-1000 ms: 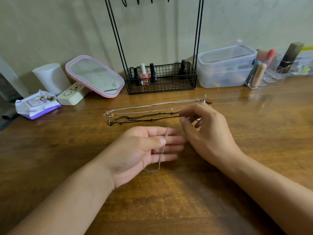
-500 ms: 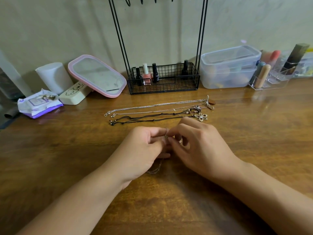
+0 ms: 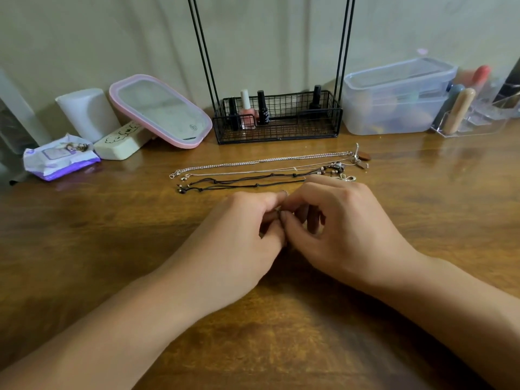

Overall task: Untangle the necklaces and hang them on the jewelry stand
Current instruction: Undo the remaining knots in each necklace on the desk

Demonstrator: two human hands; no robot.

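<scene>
My left hand and right hand are now pressing together, curled fingertips pinching the silver chain, its loop no longer dangling; other necklaces are lying at twelve o'clock.

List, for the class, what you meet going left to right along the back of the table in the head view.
Wipes packet → white tube → pink mirror → wire basket → clear lidded box → acrylic organizer.

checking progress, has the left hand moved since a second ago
Yes. The left hand has turned over and closed toward the right hand, fingertips now meeting just in front of the laid-out necklaces.
</scene>
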